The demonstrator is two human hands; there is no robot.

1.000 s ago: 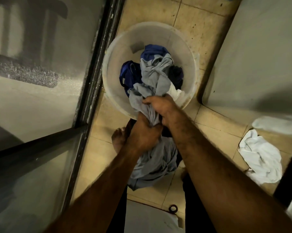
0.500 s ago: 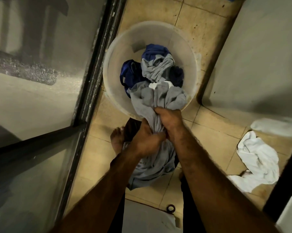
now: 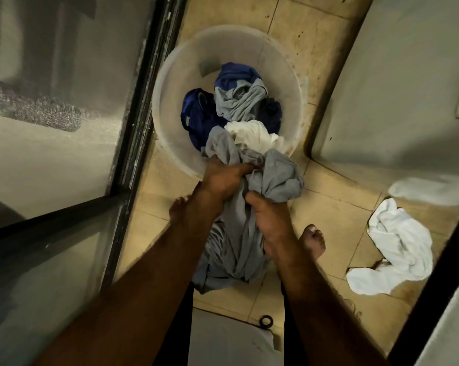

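both hands [image 3: 224, 178] [image 3: 269, 223] grip grey garment [image 3: 278, 178] over tub [image 3: 170, 83]

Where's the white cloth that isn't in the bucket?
Head view, lower right: the white cloth lies crumpled on the floor tiles, right of the right foot and clear of the bucket.

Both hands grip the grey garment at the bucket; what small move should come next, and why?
Probably lift the grey garment up and clear of the bucket: the left hand and right hand both grip it, its upper bunch lies over the rim, and its lower end hangs near the floor.
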